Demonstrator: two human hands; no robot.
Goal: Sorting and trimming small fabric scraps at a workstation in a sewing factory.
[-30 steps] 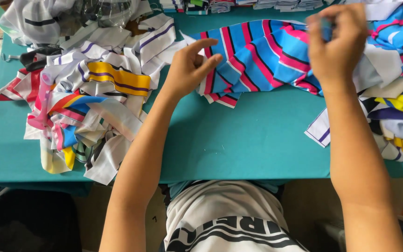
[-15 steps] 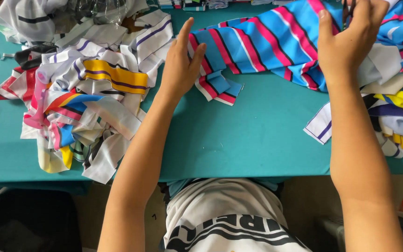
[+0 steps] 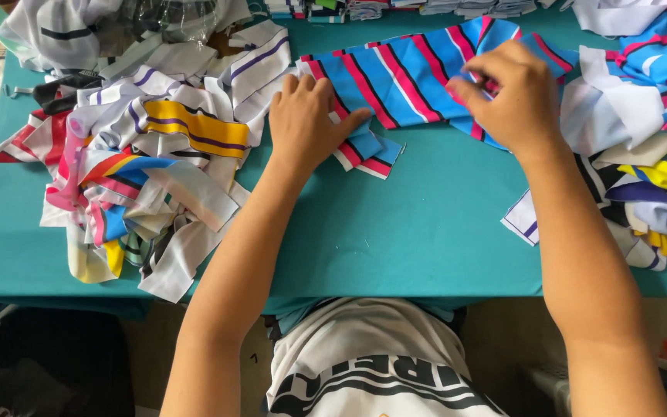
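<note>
1. Head view: the blue fabric piece with pink and white stripes point(image 3: 418, 81) lies on the teal surface point(image 3: 395, 232), stretched between both hands at the far middle of it.
2. The left hand point(image 3: 306, 123) lies flat, fingers spread and pressed down on the near-left end of the striped piece, just above its folded corner.
3. The right hand point(image 3: 507, 96) is curled, fingertips drawn together and pinching the right part of the same piece; the exact grip under the knuckles is hidden.
4. Left of the striped piece sits a loose heap of mixed fabric scraps point(image 3: 140, 162), touching its left edge; right of it lies another pile of cut pieces point(image 3: 642, 147), overlapping its right end.
5. Judgement: the pinched edge may slip if the right hand's hold is shallow, and the piece could bunch under the flat palm. A sideways pull could also drag scraps from either neighbouring heap along with it, since both touch the piece.
</note>
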